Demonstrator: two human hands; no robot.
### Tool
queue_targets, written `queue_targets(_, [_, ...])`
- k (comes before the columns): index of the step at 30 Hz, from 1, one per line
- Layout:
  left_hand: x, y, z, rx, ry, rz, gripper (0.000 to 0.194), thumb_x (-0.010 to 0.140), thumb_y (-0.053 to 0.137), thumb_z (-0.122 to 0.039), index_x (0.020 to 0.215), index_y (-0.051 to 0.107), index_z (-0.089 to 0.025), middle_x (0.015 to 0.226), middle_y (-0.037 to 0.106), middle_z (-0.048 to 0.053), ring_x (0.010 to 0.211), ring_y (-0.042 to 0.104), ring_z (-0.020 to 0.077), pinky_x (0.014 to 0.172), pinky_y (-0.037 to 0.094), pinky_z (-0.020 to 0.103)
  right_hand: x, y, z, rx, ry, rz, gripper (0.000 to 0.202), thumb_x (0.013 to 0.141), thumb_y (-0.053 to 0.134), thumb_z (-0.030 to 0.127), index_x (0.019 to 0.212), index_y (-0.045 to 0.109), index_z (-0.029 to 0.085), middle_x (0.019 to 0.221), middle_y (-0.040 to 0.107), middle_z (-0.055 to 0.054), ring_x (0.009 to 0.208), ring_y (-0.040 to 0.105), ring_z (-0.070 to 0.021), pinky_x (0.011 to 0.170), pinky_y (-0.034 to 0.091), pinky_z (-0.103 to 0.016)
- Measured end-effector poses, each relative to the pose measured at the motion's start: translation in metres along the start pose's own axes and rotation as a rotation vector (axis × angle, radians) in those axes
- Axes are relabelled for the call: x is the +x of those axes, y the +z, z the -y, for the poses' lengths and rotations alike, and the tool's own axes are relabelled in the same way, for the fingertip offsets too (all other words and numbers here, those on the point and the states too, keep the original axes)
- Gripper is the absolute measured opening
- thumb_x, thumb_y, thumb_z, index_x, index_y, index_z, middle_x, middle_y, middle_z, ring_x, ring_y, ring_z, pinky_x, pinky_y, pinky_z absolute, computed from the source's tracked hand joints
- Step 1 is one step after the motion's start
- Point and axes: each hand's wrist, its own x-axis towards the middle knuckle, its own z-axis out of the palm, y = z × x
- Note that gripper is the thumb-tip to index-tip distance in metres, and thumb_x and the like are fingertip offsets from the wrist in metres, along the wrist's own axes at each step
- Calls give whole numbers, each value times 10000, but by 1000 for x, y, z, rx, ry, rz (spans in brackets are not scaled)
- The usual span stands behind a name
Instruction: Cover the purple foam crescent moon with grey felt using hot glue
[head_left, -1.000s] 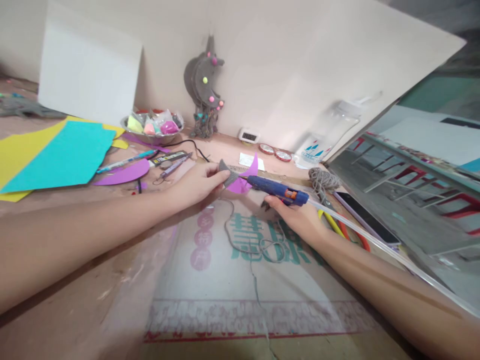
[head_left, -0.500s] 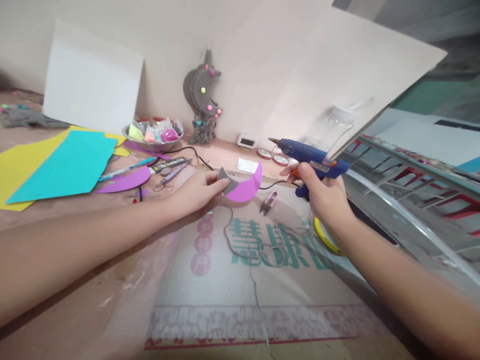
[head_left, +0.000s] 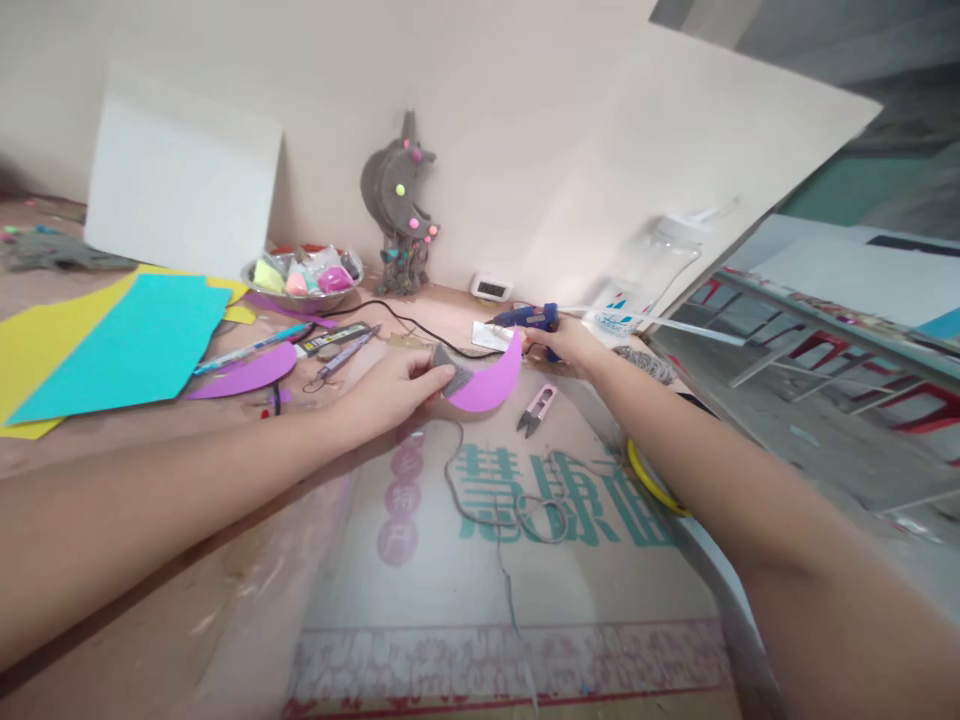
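Observation:
My left hand (head_left: pixel 405 392) pinches the grey-yarn-wrapped end of a purple paper crescent (head_left: pixel 491 385), holding it above a printed plastic sheet (head_left: pixel 420 590). My right hand (head_left: pixel 566 345) grips a blue glue gun (head_left: pixel 529 317) behind the crescent, its nozzle over a small white packet (head_left: pixel 487 335). A long white glue stick (head_left: pixel 675 325) sticks out from the gun's back. Grey yarn (head_left: pixel 487 522) trails loosely over the sheet below the crescent. Pink-handled thread snips (head_left: pixel 537 410) lie just right of the crescent.
A finished grey moon ornament (head_left: pixel 401 190) leans on the wall. Left lie cyan paper (head_left: pixel 127 345), a purple paper piece (head_left: pixel 247 372) and pens; behind is a bowl (head_left: pixel 300 295) of clay packs. A clear bottle (head_left: pixel 637 270), yellow tape roll (head_left: pixel 652 480) and small clock (head_left: pixel 491 287) stand around.
My right hand has moved the glue gun away from me and leftward, down to the white packet at the back. My left hand keeps the crescent in nearly the same place.

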Motion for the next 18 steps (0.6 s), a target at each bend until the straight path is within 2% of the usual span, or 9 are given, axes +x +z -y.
queue_targets(4, [-1, -1, -1, 0, -10, 5, 345, 848, 450, -429, 617, 460, -173, 557, 457, -35, 496, 431, 86, 485, 323, 217, 1, 2, -5, -89, -43, 10, 237, 732, 667, 333, 855, 634, 134, 667, 674, -58, 593, 597, -162, 602, 486, -288])
queue_targets(9, [-2, -2, -6, -7, 1, 0, 356, 853, 445, -426, 606, 466, -170, 552, 469, -31, 492, 431, 84, 481, 322, 219, -10, -10, 0, -253, -113, -5, 285, 775, 610, 311, 988, 631, 121, 875, 700, -109, 817, 633, -229, 775, 473, -345])
queue_targets(12, [-2, -2, -6, -42, -6, -22, 372, 848, 453, -429, 583, 463, -168, 526, 460, -31, 476, 421, 83, 474, 319, 221, -29, -20, 9, -344, -184, -27, 344, 784, 601, 296, 1066, 614, 99, 1085, 650, -182, 1034, 575, -300, 917, 396, -406])
queue_targets(14, [-1, -1, -4, -104, -22, -38, 386, 840, 466, -437, 566, 465, -165, 515, 457, -30, 469, 406, 81, 474, 315, 224, -49, -24, 21, -367, -253, -21, 319, 815, 570, 317, 1056, 627, 116, 1194, 602, -178, 1135, 518, -301, 968, 357, -390])
queue_targets(18, [3, -1, 1, -213, -24, -78, 385, 821, 494, -454, 588, 529, -149, 544, 494, -16, 504, 422, 90, 508, 325, 235, -94, -21, 50, -334, -438, 160, 373, 919, 391, 410, 1097, 635, 190, 1116, 656, -103, 1027, 591, -263, 884, 421, -378])
